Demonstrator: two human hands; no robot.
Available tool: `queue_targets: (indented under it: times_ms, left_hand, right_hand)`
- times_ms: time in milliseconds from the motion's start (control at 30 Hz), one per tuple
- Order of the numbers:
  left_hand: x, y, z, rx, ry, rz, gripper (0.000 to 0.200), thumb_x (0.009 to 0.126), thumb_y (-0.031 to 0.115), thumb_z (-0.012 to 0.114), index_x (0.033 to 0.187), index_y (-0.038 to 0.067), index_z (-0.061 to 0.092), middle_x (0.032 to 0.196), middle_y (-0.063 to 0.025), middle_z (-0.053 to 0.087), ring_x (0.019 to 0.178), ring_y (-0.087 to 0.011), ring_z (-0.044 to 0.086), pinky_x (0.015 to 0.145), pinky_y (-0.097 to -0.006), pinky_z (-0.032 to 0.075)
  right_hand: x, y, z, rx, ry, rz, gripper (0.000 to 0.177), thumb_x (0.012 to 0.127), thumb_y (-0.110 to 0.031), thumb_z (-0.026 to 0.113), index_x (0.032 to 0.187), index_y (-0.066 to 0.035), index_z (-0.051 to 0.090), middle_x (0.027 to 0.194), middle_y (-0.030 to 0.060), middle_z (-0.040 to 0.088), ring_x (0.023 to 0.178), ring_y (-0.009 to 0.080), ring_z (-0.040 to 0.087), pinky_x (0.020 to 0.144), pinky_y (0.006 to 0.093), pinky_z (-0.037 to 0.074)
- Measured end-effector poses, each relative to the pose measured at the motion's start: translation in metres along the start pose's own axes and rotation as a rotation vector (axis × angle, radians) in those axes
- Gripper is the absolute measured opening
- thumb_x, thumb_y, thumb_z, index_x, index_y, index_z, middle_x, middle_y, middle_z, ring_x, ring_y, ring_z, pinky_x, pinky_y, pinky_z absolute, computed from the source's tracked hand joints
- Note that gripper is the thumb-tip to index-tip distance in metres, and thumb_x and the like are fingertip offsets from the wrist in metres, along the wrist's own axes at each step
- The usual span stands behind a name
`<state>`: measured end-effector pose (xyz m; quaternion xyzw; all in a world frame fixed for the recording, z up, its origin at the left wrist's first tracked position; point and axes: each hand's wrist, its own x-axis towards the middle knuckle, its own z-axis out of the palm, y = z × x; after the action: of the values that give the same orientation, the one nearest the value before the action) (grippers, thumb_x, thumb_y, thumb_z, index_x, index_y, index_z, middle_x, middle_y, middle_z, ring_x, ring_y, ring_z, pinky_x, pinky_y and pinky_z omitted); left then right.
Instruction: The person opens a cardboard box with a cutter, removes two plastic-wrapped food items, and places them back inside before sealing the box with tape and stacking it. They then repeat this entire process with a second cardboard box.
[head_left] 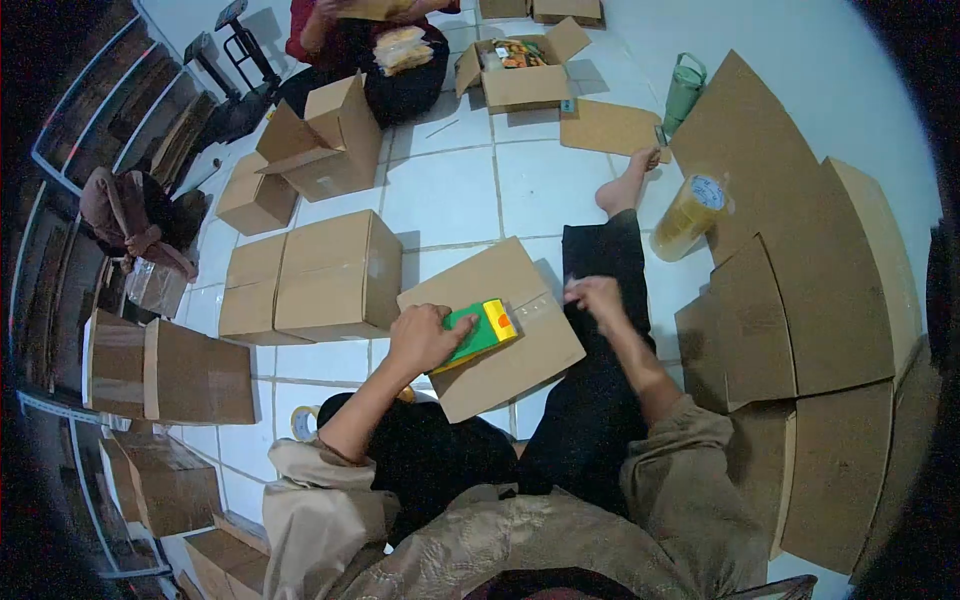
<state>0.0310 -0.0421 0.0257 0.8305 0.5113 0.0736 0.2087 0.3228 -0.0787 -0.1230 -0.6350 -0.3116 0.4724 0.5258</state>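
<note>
My left hand (pixel 425 342) is wrapped round a green and yellow tape dispenser (pixel 485 331), which rests on top of a brown cardboard box (pixel 500 375). That box lies tilted across my lap, with a strip of clear tape near its right side. To the right of the box, my right hand (pixel 594 298) is raised over my black trouser leg. Its fingers are drawn together at the tips, with a small pale bit there that is too blurred to name.
Closed boxes (pixel 340 275) stand left, with an open box (pixel 335 140) behind. Large cardboard sheets (pixel 800 230), a stack of tape rolls (pixel 688 218) and a green tumbler (pixel 684 95) are right. Another person (pixel 365 50) sits at the top, near an open filled box (pixel 525 90).
</note>
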Motion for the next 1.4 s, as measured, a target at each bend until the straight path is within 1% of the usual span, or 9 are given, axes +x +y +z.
queue_targets:
  times_ms: [100, 333, 433, 500, 600, 767, 967, 1267, 1400]
  left_hand:
    - [0.002, 0.004, -0.002, 0.043, -0.035, -0.057, 0.054, 0.078, 0.05, 0.055, 0.072, -0.002, 0.066, 0.065, -0.0242, 0.06, 0.069, -0.0382, 0.062, 0.067, -0.0458, 0.048]
    - [-0.001, 0.005, -0.001, 0.032, -0.051, -0.083, 0.054, 0.078, 0.051, 0.056, 0.071, -0.002, 0.066, 0.065, -0.0242, 0.06, 0.068, -0.0374, 0.062, 0.067, -0.0453, 0.049]
    - [0.001, 0.0, -0.005, 0.027, -0.025, -0.061, 0.055, 0.078, 0.052, 0.055, 0.071, -0.001, 0.066, 0.065, -0.0243, 0.06, 0.067, -0.0376, 0.061, 0.066, -0.0453, 0.049]
    - [-0.004, -0.003, -0.002, 0.006, -0.038, -0.08, 0.055, 0.078, 0.052, 0.054, 0.071, -0.001, 0.066, 0.065, -0.0244, 0.06, 0.068, -0.0378, 0.061, 0.066, -0.0453, 0.049]
    - [-0.003, -0.012, -0.009, -0.035, -0.061, -0.086, 0.056, 0.078, 0.054, 0.053, 0.07, -0.001, 0.065, 0.065, -0.024, 0.06, 0.068, -0.0383, 0.061, 0.066, -0.0454, 0.049]
    - [-0.038, -0.065, -0.031, 0.01, -0.133, -0.068, 0.058, 0.079, 0.055, 0.052, 0.068, 0.0, 0.064, 0.059, -0.0224, 0.057, 0.064, -0.0387, 0.059, 0.064, -0.0453, 0.048]
    - [-0.089, -0.121, -0.08, 0.127, -0.294, -0.31, 0.061, 0.075, 0.061, 0.053, 0.074, 0.001, 0.067, 0.061, -0.0193, 0.06, 0.065, -0.0345, 0.061, 0.066, -0.0422, 0.049]
    - [-0.037, -0.12, -0.038, 0.229, -0.385, -0.247, 0.07, 0.067, 0.07, 0.054, 0.077, 0.003, 0.069, 0.079, -0.0181, 0.065, 0.077, -0.0337, 0.063, 0.071, -0.042, 0.049]
    - [-0.011, -0.124, -0.014, 0.198, -0.325, -0.25, 0.057, 0.065, 0.057, 0.062, 0.085, 0.004, 0.068, 0.086, -0.0181, 0.065, 0.08, -0.0334, 0.063, 0.071, -0.0432, 0.049]
  right_hand:
    - [-0.012, 0.019, 0.034, -0.514, 0.202, -0.252, 0.021, 0.079, -0.02, 0.062, 0.083, 0.0, 0.065, 0.076, 0.0171, 0.065, 0.071, 0.0272, 0.065, 0.064, 0.0365, 0.049]
    - [-0.018, 0.011, 0.027, -0.6, 0.032, -0.029, 0.042, 0.08, -0.019, 0.06, 0.118, -0.004, 0.051, 0.099, 0.0165, 0.063, 0.085, 0.0286, 0.063, 0.072, 0.0355, 0.049]
    - [-0.026, -0.013, 0.039, -0.442, 0.085, -0.286, 0.043, 0.089, -0.015, 0.048, 0.131, -0.008, 0.04, 0.121, 0.0153, 0.053, 0.112, 0.027, 0.052, 0.093, 0.0386, 0.041]
    - [-0.062, -0.064, 0.056, -1.058, -0.234, -0.807, 0.046, 0.093, -0.027, 0.039, 0.137, -0.012, 0.034, 0.143, 0.0109, 0.029, 0.133, 0.0288, 0.025, 0.107, 0.0483, 0.019]
    - [-0.061, -0.064, 0.062, -1.204, -0.374, -0.696, 0.051, 0.093, -0.037, 0.033, 0.138, -0.014, 0.03, 0.148, 0.0056, 0.018, 0.138, 0.0231, 0.01, 0.108, 0.0528, 0.006]
    - [-0.062, -0.063, 0.064, -1.306, -0.32, -0.713, 0.052, 0.093, -0.036, 0.035, 0.14, -0.014, 0.027, 0.148, 0.0029, 0.019, 0.137, 0.0236, 0.014, 0.107, 0.055, 0.008]
    - [-0.065, -0.071, 0.068, -1.319, -0.345, -0.633, 0.054, 0.092, -0.036, 0.036, 0.142, -0.017, 0.022, 0.149, 0.001, 0.015, 0.137, 0.0228, 0.011, 0.107, 0.0567, 0.004]
    - [-0.082, -0.062, 0.09, -1.481, -0.15, -0.751, 0.056, 0.085, -0.026, 0.048, 0.137, -0.012, 0.031, 0.145, 0.0098, 0.025, 0.135, 0.0277, 0.019, 0.105, 0.0604, 0.007]
    - [-0.12, -0.044, 0.138, -1.196, -0.61, -0.96, 0.057, 0.082, -0.025, 0.051, 0.134, -0.01, 0.036, 0.142, 0.0117, 0.029, 0.132, 0.0296, 0.025, 0.103, 0.0629, 0.008]
